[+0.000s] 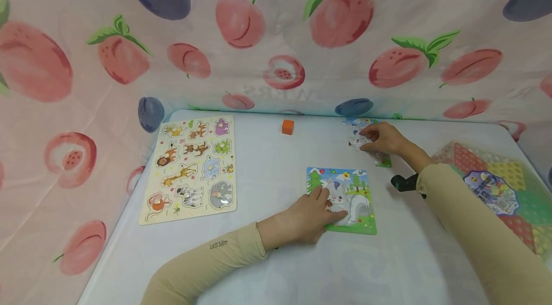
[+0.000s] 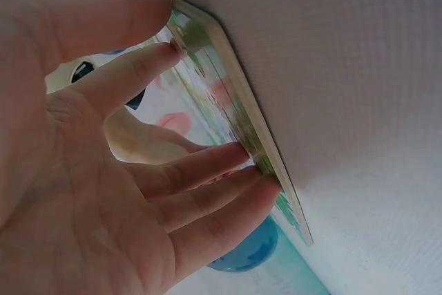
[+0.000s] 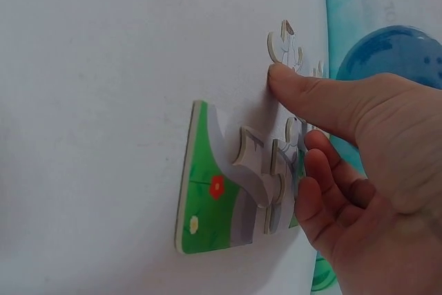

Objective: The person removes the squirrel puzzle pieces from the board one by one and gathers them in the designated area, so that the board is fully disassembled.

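The squirrel jigsaw puzzle (image 1: pixel 360 206) lies flat on the table in the head view, its picture assembled. My left hand (image 1: pixel 308 214) rests on its left part with fingers spread; in the left wrist view the fingertips touch the puzzle board (image 2: pixel 231 91) near its edge. Farther back and right, my right hand (image 1: pixel 384 138) is over a second group of puzzle pieces (image 1: pixel 356 142). A gap shows between its thumb and bent fingers in the right wrist view. The thumb tip meets a white puzzle piece (image 3: pixel 284 46), while joined green-and-grey pieces (image 3: pixel 207 191) lie below. The index fingertip is hidden there.
A wooden animal peg puzzle (image 1: pixel 189 170) lies at the left. An orange cube (image 1: pixel 287 127) sits near the back edge. A clear bag of coloured, studded sheets (image 1: pixel 509 194) lies at the right, with a black object (image 1: pixel 404 183) by the right sleeve. Patterned fabric (image 1: pixel 280 22) hangs behind.
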Available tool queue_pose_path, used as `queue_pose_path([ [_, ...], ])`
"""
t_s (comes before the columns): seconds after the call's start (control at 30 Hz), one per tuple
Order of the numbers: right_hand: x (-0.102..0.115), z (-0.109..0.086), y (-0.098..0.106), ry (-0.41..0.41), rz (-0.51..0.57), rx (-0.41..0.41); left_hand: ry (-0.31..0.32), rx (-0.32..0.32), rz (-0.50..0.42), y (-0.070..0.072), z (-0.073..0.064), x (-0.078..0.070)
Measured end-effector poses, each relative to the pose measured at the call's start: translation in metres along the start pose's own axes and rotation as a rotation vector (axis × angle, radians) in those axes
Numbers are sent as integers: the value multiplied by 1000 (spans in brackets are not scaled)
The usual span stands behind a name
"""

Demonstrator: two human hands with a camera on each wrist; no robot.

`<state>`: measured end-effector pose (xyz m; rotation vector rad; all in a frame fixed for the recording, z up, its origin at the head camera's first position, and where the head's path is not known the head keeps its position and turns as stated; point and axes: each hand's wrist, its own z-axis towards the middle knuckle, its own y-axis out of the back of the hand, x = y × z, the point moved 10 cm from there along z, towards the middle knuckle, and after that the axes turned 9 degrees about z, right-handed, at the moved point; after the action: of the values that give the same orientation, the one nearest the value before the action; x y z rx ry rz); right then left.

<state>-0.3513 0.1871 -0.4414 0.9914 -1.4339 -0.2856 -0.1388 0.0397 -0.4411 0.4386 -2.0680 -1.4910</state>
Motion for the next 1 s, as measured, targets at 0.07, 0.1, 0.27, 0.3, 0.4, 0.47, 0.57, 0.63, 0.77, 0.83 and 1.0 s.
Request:
queue_pose_path([
  [0.07,-1,-1,0,-1,3,-7,0,2,-8,0,0,0],
  [0.1,-1,-1,1,-2,6,-11,0,4,-10,0,1,0],
  [0.27,-3,-2,2,-6,16,-36,2,4,-6,-1,1,1],
  [0.3,-3,-2,2,-7,15,-41,2,2,-6,-1,1,1],
  [0.4,-5,-2,1,-6,17,-44,2,-6,-6,-1,0,1],
  [0.47,-6,-2,0,-7,14,-42,0,-12,-6,0,0,0],
  [0.57,-6,-1,-1,-5,9,-36,-1,-18,-5,-1,0,0],
  [0.63,-4,-2,-1,-3,11,-30,-1,-22,-3,-1,0,0],
  [0.77,-2,-3,0,-4,19,-22,-4,-30,4,0,0,0],
  [0.83,-1,-3,0,-4,21,-19,-7,-28,7,0,0,-1],
  [1.0,-2,-2,-1,7,26,-19,-6,-4,1,0,0,0],
])
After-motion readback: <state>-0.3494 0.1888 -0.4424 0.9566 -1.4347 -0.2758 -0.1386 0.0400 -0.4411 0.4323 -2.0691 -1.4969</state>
